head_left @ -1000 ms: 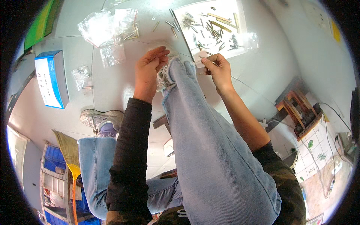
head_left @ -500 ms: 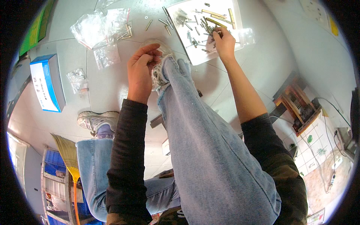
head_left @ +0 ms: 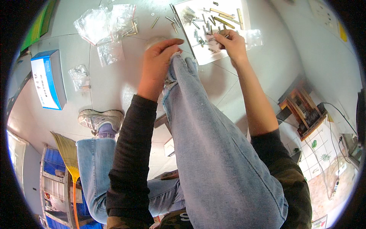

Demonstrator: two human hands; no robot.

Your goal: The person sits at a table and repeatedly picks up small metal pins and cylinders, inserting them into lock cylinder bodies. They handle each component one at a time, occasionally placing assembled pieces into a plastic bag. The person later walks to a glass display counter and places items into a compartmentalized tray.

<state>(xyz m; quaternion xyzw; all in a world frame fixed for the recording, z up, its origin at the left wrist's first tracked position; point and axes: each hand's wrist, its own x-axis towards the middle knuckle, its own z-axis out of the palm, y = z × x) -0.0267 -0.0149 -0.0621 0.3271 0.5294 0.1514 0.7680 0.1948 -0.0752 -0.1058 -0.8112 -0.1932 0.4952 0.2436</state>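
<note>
A white tray (head_left: 207, 57) lies at the upper right of the middle with loose metal pins (head_left: 198, 40) scattered on it, some longer and brass-coloured. Over the pins, my right hand (head_left: 234, 45) has thumb and fingers pinched, with a dark metal pin seemingly between them. My left hand (head_left: 157, 68) is beside the frayed hem of my jeans (head_left: 181, 72). Its fingers curl together, partly hidden by the leg, so what they hold cannot be made out. Several more pins (head_left: 174, 23) lie on the floor left of the tray.
Clear plastic bags (head_left: 99, 24) lie at the upper left, pins beside them. A small bag (head_left: 79, 76) holds pins next to a blue and white box (head_left: 47, 80). My shoe (head_left: 101, 119) rests below. A broom (head_left: 70, 156) leans at the lower left; a wooden stand (head_left: 303, 108) is at right.
My left hand has moved right, in toward the jeans hem and the tray. The right hand has shifted slightly right and down, still pinching among the pins. The view has moved a little.
</note>
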